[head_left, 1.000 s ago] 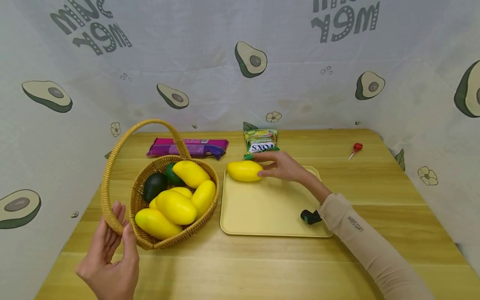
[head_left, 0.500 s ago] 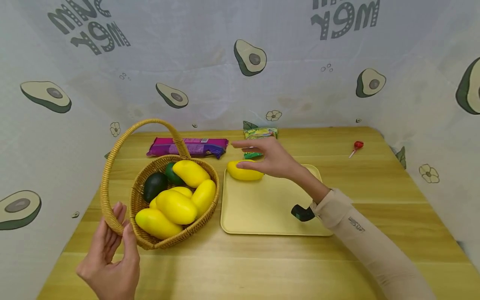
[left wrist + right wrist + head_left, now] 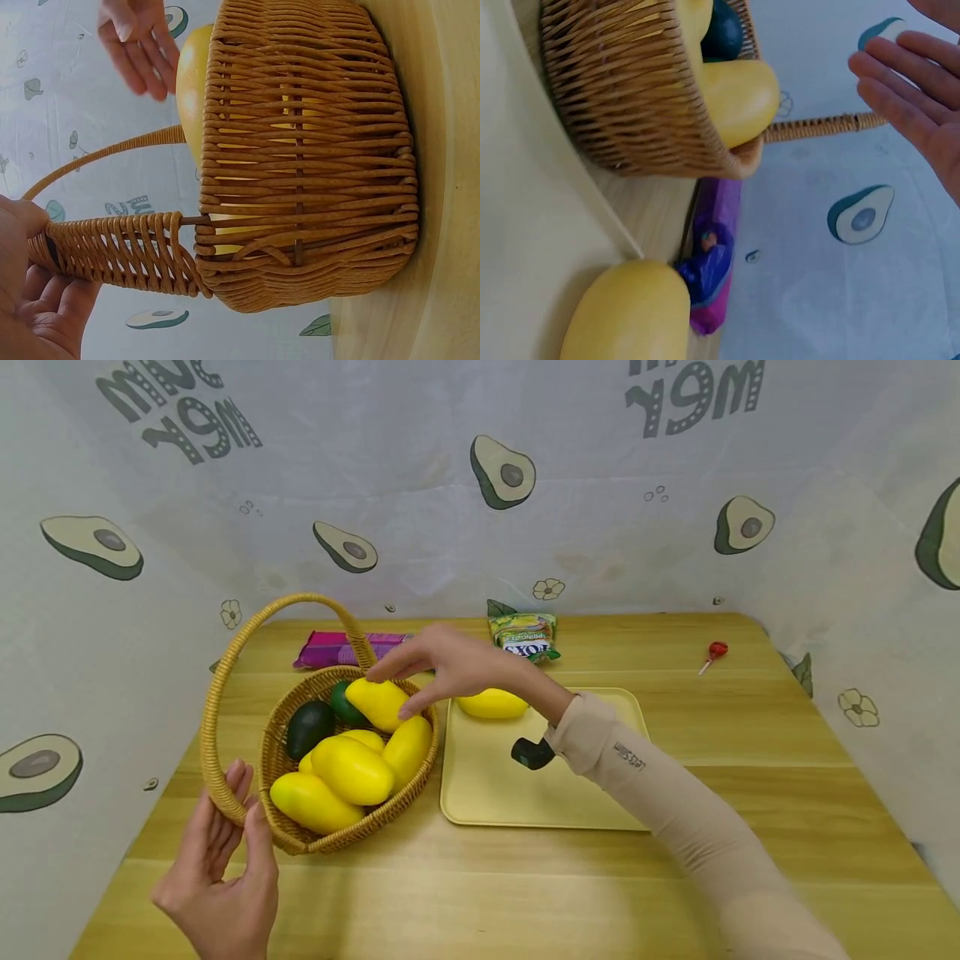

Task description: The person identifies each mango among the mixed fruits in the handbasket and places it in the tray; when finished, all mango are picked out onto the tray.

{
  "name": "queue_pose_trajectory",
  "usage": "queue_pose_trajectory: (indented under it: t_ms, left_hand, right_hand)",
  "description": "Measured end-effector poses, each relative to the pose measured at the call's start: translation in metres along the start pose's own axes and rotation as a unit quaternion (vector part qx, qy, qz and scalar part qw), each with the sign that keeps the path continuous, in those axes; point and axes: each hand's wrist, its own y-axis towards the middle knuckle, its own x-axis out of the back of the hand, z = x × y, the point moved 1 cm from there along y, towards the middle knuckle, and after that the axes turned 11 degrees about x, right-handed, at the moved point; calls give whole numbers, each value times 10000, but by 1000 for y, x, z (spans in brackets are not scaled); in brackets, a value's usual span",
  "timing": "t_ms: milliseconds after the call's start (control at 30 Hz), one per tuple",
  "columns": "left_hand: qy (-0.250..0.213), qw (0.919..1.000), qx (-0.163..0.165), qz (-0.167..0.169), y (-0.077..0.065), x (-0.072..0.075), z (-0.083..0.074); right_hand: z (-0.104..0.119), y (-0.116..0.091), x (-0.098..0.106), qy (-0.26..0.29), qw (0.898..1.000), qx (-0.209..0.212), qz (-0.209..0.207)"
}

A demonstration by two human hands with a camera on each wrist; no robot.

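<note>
Left hand (image 3: 223,877) pinches the handle (image 3: 211,718). My right hand (image 3: 457,660) hovers, spread, above a mango (image 3: 374,702) in the basket (image 3: 383,816).

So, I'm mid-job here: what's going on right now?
A person's left grip holds the handle of the basket. The right grip hovers above the basket, holding nothing and apart from the fruit. In the basket are several mangoes and two dark green fruits. One mango lies on the tray, near its far left corner. A purple pack and a green packet lie behind; a lollipop lies off right.
</note>
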Motion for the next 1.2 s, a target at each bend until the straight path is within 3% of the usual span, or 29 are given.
queue_pose_trajectory:
  t_ms: [167,300,667,900,1200]
  left_hand:
    - [11,10000,-6,1,0,-1,-1]
    - [54,10000,12,20,1,0,0]
    - [103,9999,39,78,1,2,4]
    - [164,9998,34,108,1,3,10]
    - [187,9997,25,136,1,6,15]
  right_hand:
    - [-3,35,-12,744,9929,126,916]
    - [-12,57,-22,1107,9841,-76,1384]
    - [-29,100,-49,1007,9631,-548,2434]
    - [-32,106,-54,1078,9530,-742,2732]
    - [-32,106,-51,994,9544,-630,2742]
